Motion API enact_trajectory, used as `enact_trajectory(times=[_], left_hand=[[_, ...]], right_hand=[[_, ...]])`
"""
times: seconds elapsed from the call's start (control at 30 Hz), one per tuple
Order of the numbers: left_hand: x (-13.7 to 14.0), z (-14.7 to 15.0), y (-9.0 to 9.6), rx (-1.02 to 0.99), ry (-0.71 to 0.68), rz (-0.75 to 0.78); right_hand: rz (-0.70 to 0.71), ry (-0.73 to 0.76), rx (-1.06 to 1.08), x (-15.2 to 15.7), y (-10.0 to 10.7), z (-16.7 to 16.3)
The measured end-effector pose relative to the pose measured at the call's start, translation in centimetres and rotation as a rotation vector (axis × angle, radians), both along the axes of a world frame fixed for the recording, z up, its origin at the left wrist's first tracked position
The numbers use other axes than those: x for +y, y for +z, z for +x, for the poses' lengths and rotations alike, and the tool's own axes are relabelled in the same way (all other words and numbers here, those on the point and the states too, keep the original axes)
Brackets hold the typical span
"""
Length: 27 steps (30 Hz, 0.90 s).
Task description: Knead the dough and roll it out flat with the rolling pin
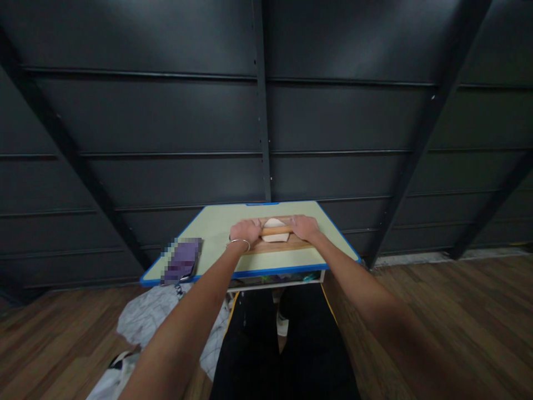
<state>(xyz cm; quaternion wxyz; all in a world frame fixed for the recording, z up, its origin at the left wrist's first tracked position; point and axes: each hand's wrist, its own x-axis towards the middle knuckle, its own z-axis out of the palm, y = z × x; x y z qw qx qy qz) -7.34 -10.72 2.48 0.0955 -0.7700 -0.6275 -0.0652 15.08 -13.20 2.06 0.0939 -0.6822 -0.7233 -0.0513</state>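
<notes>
In the head view, the person's two hands are working at a small table (pixel 219 225) with a pale green top and a blue edge. The left hand (pixel 245 229) is closed over the left end of a wooden rolling pin (pixel 275 230), and the right hand (pixel 305 227) is closed over its right end; the exact place of each finger is too small to tell. Both hands are set apart from each other, and the middle part of the rolling pin is visible between them. The rolling pin lies across a flat white piece of dough (pixel 275 238), which shows on the far side of the pin and also on the near side. The dough is on a wooden board (pixel 297 244), and this board lies on the table top, in front of the person. On the left wrist there is a thin, light bracelet (pixel 239 241). Near the left edge of the table lies a purple object (pixel 183 260), blurred by blocks, so I cannot tell what it is. Under the table top there is an open shelf (pixel 287 278) with some things inside, not clear. Below, the dark trousers (pixel 245 344) of the person are seen, and at their left a whitish patterned cloth (pixel 144 314) hangs low.
</notes>
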Motion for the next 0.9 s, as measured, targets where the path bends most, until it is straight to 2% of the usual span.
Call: enact_trajectory(times=[0.17, 0.5, 0.6, 0.9], left_hand=[[0.0, 0.2, 0.2, -0.056, 0.074, -0.012], [0.0, 0.2, 0.4, -0.055, 0.059, -0.043], [0.1, 0.2, 0.4, -0.051, 0.053, -0.048], [0.2, 0.2, 0.5, -0.025, 0.039, -0.046]], right_hand=[[0.035, -0.009, 0.001, -0.2, -0.4, -0.1], [-0.157, 0.005, 0.05, 0.9, 1.2, 0.2], [-0.177, 0.051, 0.039, 1.1, 1.3, 0.4], [-0.184, 0.02, 0.0, 1.6, 1.3, 0.2]])
